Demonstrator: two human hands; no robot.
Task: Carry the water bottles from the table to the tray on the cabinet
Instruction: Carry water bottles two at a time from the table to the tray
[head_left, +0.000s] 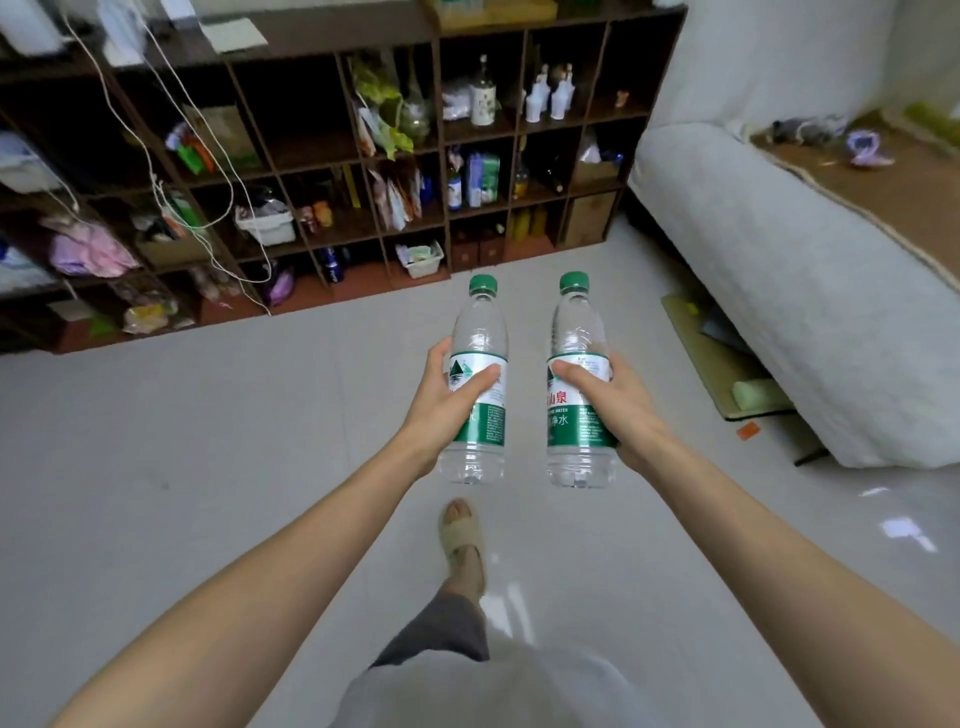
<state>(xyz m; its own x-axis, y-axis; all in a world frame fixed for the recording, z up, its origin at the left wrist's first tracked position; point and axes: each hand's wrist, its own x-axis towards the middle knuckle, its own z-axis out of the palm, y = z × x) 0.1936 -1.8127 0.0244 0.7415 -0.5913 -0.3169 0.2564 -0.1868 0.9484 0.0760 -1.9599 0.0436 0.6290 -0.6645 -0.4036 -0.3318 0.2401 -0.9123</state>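
One sandalled foot (462, 530) steps on the pale floor (208, 441). Above it, the left hand (447, 400) and right hand (618, 410) each grip one upright water bottle: left bottle (475, 332), right bottle (574, 327), two altogether, apart. Beyond stands one cluttered shelf unit (311, 150).

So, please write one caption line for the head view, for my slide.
Left hand and right hand each hold an upright water bottle above the floor.
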